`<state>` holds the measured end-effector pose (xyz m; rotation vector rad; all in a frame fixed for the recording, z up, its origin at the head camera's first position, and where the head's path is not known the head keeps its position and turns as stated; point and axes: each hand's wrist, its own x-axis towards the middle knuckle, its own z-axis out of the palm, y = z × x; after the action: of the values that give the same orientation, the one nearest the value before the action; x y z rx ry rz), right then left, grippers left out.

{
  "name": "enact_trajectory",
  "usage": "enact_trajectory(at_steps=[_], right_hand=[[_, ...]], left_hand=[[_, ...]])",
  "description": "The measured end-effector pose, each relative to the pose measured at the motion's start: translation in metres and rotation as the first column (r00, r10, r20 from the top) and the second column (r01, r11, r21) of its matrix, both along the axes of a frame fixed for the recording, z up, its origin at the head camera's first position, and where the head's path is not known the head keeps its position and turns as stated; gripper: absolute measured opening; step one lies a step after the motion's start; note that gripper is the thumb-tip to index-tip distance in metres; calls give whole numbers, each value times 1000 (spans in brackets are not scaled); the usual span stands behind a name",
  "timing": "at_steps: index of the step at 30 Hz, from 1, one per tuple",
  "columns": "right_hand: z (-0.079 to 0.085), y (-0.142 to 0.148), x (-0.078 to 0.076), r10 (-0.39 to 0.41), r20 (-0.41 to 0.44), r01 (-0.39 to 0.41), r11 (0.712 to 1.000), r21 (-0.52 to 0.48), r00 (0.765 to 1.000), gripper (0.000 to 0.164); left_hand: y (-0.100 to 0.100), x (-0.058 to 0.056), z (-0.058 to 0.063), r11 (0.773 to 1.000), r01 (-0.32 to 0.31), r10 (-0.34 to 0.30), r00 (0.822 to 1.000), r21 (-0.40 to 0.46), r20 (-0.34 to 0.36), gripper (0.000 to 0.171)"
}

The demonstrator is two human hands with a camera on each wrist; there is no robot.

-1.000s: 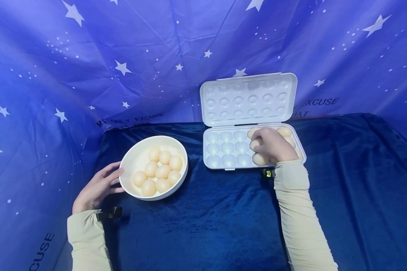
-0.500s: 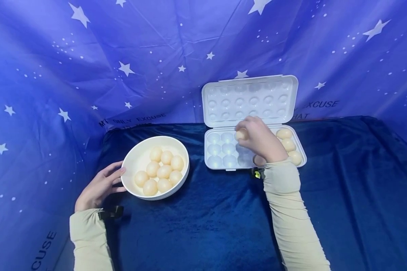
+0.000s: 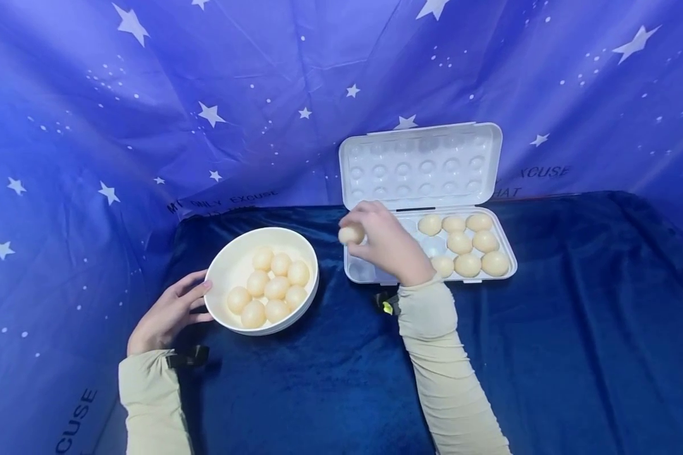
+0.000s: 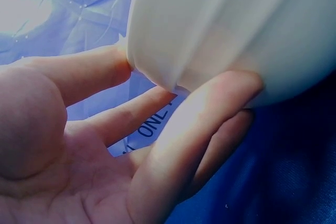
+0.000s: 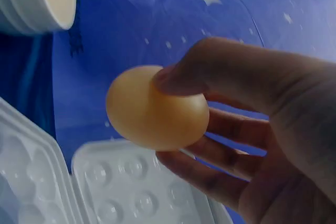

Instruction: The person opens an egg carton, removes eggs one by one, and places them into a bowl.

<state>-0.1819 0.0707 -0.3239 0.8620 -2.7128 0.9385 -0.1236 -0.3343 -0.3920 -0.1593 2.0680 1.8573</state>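
My right hand (image 3: 384,243) pinches an egg (image 5: 155,111) between thumb and fingertips, above the left end of a white plastic egg box (image 3: 512,268). The box's lid (image 3: 421,167) stands up at the back. Pale eggs (image 3: 460,242) fill most of its right half, with one bare pocket (image 3: 434,245) among them; my hand hides part of the left pockets. My left hand (image 3: 167,309) holds a cream bowl (image 3: 219,278) at its left rim, thumb at the edge and fingers (image 4: 210,114) against the outer wall. Several eggs (image 3: 276,287) lie together inside, toward the right side.
Dark blue cloth (image 3: 319,379) covers the table. Behind it hangs a blue curtain (image 3: 273,158) printed with white stars, close to the raised lid. The bowl stands left of the egg box, a short gap between them.
My right hand has lifted an egg from a middle pocket of the box and carried it left, toward the bowl. My left hand stays at the bowl's rim.
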Motion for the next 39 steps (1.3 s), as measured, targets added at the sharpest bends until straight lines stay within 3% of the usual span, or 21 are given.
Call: enact_trajectory(at_steps=[7,19,39], right_hand=[[-4,-25,5,115,-21,-115,993,9,993,29],[-21,-67,18,250,-25,-245,962,124,968,28],[-39,-86,19,252,58,-258,920,295,966,17]], left_hand=[[0,-1,0,1000,-12,12,1000,20,-1,34],[1,-2,-1,1000,-18,18,1000,13,-3,31],[2,-3,1,999,-14,14,1000,46,4,30]])
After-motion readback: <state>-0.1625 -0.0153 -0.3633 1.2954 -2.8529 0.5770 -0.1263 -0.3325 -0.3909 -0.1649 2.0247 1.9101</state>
